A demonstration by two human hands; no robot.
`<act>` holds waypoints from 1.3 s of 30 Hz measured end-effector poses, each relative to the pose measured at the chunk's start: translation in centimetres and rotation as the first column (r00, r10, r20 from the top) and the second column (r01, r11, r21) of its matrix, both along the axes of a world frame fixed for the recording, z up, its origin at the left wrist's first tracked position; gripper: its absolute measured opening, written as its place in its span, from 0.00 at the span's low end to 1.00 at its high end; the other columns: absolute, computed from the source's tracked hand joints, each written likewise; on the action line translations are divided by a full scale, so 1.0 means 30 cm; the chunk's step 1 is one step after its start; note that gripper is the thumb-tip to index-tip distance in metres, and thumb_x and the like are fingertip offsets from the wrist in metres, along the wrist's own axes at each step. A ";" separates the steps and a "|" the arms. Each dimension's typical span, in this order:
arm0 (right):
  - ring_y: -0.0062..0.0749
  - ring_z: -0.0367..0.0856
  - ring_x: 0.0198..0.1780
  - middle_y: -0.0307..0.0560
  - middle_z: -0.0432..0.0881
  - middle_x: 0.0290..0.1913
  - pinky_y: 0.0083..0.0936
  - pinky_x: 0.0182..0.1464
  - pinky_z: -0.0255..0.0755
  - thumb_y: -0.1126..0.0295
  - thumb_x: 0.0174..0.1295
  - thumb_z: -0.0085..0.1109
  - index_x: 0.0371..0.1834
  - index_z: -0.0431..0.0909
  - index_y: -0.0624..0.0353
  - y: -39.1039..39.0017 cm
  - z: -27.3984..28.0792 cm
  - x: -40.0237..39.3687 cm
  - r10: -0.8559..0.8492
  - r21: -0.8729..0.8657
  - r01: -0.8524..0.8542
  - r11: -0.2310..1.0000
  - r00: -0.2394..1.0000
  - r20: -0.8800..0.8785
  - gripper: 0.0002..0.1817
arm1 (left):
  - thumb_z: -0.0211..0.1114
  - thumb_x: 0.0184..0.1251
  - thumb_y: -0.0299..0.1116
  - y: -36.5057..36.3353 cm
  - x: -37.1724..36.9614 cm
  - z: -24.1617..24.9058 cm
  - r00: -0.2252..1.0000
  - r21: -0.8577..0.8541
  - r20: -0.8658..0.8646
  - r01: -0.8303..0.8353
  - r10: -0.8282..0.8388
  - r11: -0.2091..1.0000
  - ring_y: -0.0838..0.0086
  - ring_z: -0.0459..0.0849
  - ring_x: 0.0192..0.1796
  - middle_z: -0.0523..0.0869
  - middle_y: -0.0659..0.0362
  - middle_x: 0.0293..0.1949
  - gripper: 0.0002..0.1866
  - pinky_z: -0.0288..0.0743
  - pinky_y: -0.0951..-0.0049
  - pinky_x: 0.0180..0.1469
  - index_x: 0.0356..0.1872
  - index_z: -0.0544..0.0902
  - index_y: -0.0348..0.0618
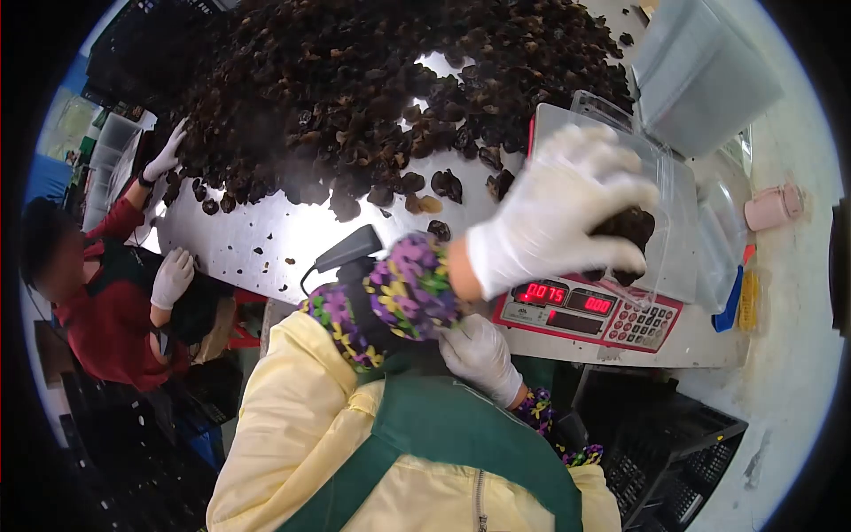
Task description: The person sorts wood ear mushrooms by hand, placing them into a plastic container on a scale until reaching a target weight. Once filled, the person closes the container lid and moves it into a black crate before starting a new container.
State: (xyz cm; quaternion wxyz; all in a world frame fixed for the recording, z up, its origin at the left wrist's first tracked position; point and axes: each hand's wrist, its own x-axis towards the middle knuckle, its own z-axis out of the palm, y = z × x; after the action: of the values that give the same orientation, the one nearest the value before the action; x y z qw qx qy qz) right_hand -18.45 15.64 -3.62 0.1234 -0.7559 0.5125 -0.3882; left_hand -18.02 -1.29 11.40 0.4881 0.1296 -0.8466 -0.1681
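My left hand (567, 208), in a white glove and blurred, reaches across to the right over the weighing scale (587, 321). Its thumb and fingers curve around dark, wrinkled wood ear mushrooms (628, 232). A clear plastic container (658, 160) sits on the scale under the hand. Red digits on the display show 0.075 and 0.00. Close to my body, below the left forearm, my right hand (483, 355) is gloved too. Its fingers are closed near the floral sleeve (409, 288), and what they hold, if anything, is hidden.
A big heap of wood ear mushrooms (355, 97) covers the metal table (257, 235). Stacked clear containers (705, 80) and a pink cup (773, 207) stand at right. Black crates (683, 443) sit below. At left, a co-worker's gloved hand (167, 152) touches the heap.
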 end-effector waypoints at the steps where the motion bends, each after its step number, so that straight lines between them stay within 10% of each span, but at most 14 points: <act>1: 0.44 0.79 0.33 0.45 0.77 0.32 0.40 0.35 0.77 0.71 0.56 0.68 0.36 0.81 0.57 -0.008 0.011 0.004 0.017 -0.014 -0.016 1.000 0.999 0.041 0.07 | 0.75 0.57 0.44 -0.048 0.045 -0.002 0.999 0.012 0.020 -0.044 0.044 0.999 0.53 0.78 0.62 0.86 0.55 0.52 0.22 0.68 0.53 0.67 0.53 0.86 0.53; 6: 0.41 0.82 0.37 0.44 0.80 0.39 0.37 0.40 0.79 0.72 0.56 0.67 0.43 0.81 0.57 0.006 0.025 0.003 0.031 0.004 -0.031 1.000 0.998 0.049 0.11 | 0.74 0.58 0.40 -0.367 0.229 -0.292 0.728 -0.073 0.268 -0.638 0.631 0.767 0.51 0.81 0.58 0.84 0.49 0.56 0.23 0.75 0.53 0.61 0.56 0.85 0.52; 10: 0.40 0.83 0.36 0.44 0.82 0.42 0.35 0.38 0.79 0.75 0.54 0.68 0.46 0.82 0.58 0.003 -0.007 0.003 0.002 -0.052 0.002 0.999 0.997 0.071 0.15 | 0.70 0.64 0.32 -0.417 0.364 -0.446 0.680 -0.008 0.591 -0.534 0.434 0.846 0.53 0.82 0.56 0.85 0.53 0.52 0.20 0.78 0.60 0.57 0.57 0.84 0.47; 20: 0.36 0.81 0.33 0.43 0.81 0.41 0.32 0.35 0.76 0.74 0.53 0.69 0.43 0.83 0.54 0.031 0.208 -0.087 -0.013 -0.174 0.013 0.985 1.000 0.002 0.13 | 0.68 0.66 0.24 -0.135 0.471 -0.378 0.873 0.258 0.290 -0.466 0.392 0.846 0.63 0.86 0.45 0.87 0.54 0.46 0.15 0.79 0.68 0.48 0.54 0.84 0.44; 22: 0.34 0.80 0.35 0.41 0.82 0.44 0.31 0.38 0.74 0.72 0.53 0.70 0.47 0.83 0.52 0.055 0.307 -0.159 -0.225 -0.215 0.198 0.956 0.968 -0.111 0.17 | 0.66 0.74 0.24 -0.070 0.497 -0.323 0.956 0.881 0.049 -0.178 0.291 0.438 0.83 0.82 0.45 0.88 0.64 0.47 0.12 0.76 0.78 0.47 0.55 0.84 0.38; 25: 0.35 0.79 0.44 0.36 0.82 0.48 0.35 0.47 0.72 0.70 0.53 0.71 0.54 0.83 0.50 -0.015 0.465 -0.259 -0.468 -0.263 0.409 0.874 0.855 -0.225 0.22 | 0.64 0.77 0.32 -0.036 0.528 -0.299 0.943 0.940 -0.050 -0.067 0.330 0.334 0.85 0.79 0.42 0.87 0.66 0.46 0.13 0.73 0.82 0.46 0.57 0.83 0.41; 32: 0.36 0.79 0.49 0.37 0.84 0.44 0.36 0.52 0.69 0.69 0.62 0.68 0.48 0.85 0.49 -0.092 0.493 -0.404 -0.546 -0.238 0.501 0.832 0.816 -0.191 0.11 | 0.67 0.69 0.21 0.025 0.309 -0.049 0.970 0.838 -0.047 -0.092 0.240 0.538 0.79 0.86 0.42 0.88 0.59 0.45 0.12 0.80 0.77 0.45 0.53 0.84 0.38; 36: 0.43 0.82 0.52 0.44 0.86 0.48 0.38 0.56 0.72 0.75 0.63 0.66 0.50 0.85 0.55 -0.111 0.473 -0.512 -0.610 -0.288 0.539 0.792 0.725 -0.320 0.12 | 0.71 0.65 0.29 0.007 0.081 -0.014 0.999 0.196 -0.023 -0.030 0.035 0.980 0.65 0.88 0.45 0.89 0.54 0.42 0.14 0.80 0.67 0.51 0.51 0.85 0.41; 39: 0.45 0.82 0.57 0.52 0.84 0.54 0.39 0.62 0.72 0.80 0.61 0.64 0.55 0.84 0.58 -0.071 0.459 -0.495 -0.642 -0.266 0.598 0.757 0.757 -0.125 0.18 | 0.73 0.61 0.40 0.054 -0.040 -0.022 0.942 0.070 0.325 -0.117 0.088 0.991 0.56 0.84 0.55 0.88 0.53 0.47 0.20 0.76 0.59 0.60 0.54 0.85 0.46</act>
State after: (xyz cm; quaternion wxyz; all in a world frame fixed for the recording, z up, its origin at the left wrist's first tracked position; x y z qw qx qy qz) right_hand -33.28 13.50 10.15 -0.1473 -0.5871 0.7008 -0.3775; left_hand -19.22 0.33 10.75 0.3458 0.2207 -0.8985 -0.1564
